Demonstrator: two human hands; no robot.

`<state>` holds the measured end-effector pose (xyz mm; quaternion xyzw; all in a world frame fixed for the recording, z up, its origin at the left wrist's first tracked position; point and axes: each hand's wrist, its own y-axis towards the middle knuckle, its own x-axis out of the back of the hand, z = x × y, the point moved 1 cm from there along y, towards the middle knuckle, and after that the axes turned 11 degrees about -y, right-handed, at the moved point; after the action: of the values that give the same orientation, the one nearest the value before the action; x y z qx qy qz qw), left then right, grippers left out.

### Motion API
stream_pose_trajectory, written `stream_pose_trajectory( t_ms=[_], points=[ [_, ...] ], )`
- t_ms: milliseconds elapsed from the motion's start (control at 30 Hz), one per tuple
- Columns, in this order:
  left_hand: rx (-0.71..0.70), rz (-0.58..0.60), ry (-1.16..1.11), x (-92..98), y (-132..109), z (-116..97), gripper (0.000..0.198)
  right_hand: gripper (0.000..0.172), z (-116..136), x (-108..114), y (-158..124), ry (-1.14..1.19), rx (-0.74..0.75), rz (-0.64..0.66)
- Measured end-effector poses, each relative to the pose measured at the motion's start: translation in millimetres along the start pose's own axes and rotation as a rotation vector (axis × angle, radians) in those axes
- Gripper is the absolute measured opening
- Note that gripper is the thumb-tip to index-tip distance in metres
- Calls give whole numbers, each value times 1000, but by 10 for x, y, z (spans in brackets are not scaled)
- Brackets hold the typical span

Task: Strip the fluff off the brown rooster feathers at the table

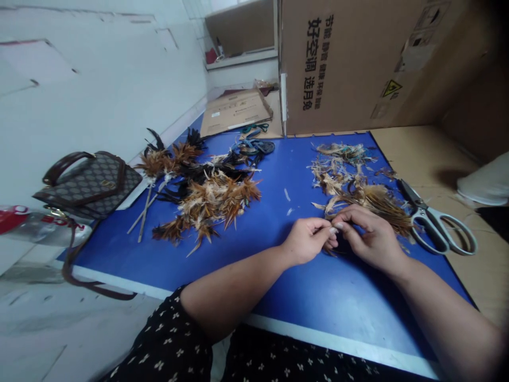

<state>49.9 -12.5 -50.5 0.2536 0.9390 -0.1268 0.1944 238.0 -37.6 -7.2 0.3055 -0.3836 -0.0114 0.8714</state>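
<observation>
My left hand (308, 241) and my right hand (368, 236) meet fingertip to fingertip over the blue table (274, 276). Both are closed in a pinch on a small brown feather (329, 249), which the fingers mostly hide. Just beyond my right hand lies a bundle of long brown feathers (382, 201). Farther back are loose feather scraps (338, 170). To the right, scissors (431, 220) with grey handles rest across the table's edge. A heap of orange-brown feather bunches (214, 199) spreads out on the left, away from my hands.
A patterned handbag (95, 180) and a plastic bottle (43, 228) stand at the left. Thin sticks (145, 215) lie near the feather heap. A flat cardboard piece (234, 111) and a large cardboard box (342, 69) bound the back. A white cup-like object (487, 183) sits at the right.
</observation>
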Motion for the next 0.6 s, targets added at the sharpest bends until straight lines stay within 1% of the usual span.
stream_pose_trajectory(
  t_ms=[133, 233, 300, 367, 467, 533, 600],
  points=[
    [-14, -3, -14, 16, 47, 25, 49, 16, 15, 40, 54, -16, -3, 17],
    [-1, -16, -60, 8, 76, 46, 52, 14, -44, 208, 208, -127, 20, 41],
    [14, -20, -90, 4, 90, 60, 56, 18, -175, 364, 376, -245, 31, 67],
    [32, -14, -106, 4, 102, 79, 60, 21, -394, 506, 590, -366, 35, 92],
    [40, 4, -107, 5, 117, 116, 65, 20, -847, 621, 977, -505, -18, 65],
    [37, 11, -108, 0, 126, 140, 66, 27, -1169, 617, 1267, -543, -47, 52],
    [41, 13, -115, -10, 131, 154, 67, 36, -1467, 562, 1567, -572, -75, 38]
  ],
)
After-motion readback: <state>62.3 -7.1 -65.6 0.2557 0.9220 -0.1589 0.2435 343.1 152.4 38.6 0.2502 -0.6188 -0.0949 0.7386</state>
